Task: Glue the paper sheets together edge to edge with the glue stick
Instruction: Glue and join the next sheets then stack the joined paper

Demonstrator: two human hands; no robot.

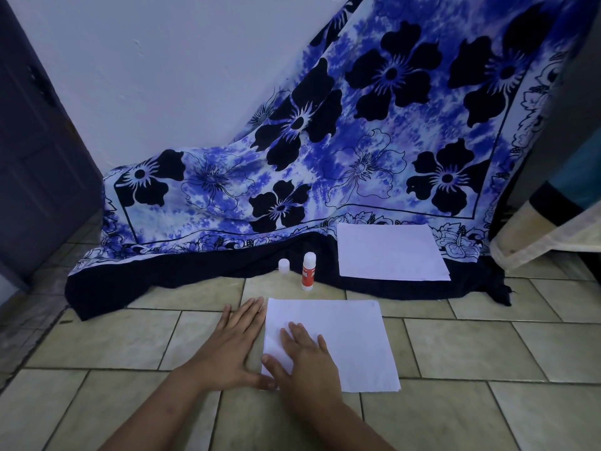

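A white paper sheet [351,336] lies flat on the tiled floor in front of me. My right hand [305,356] rests flat on its left part, fingers spread. My left hand [232,340] lies flat on the tiles just beside the sheet's left edge, fingers together and holding nothing. A red and white glue stick [308,271] stands upright behind the sheet, uncapped. Its white cap [284,266] stands to its left. A second stack of white paper [390,252] lies further back on the cloth.
A blue and white flowered cloth [325,164] drapes down the wall and onto the floor behind the glue stick. A dark door [35,151] stands at the left. A bed or mattress edge [546,229] is at the right. Beige floor tiles [487,346] surround the sheet.
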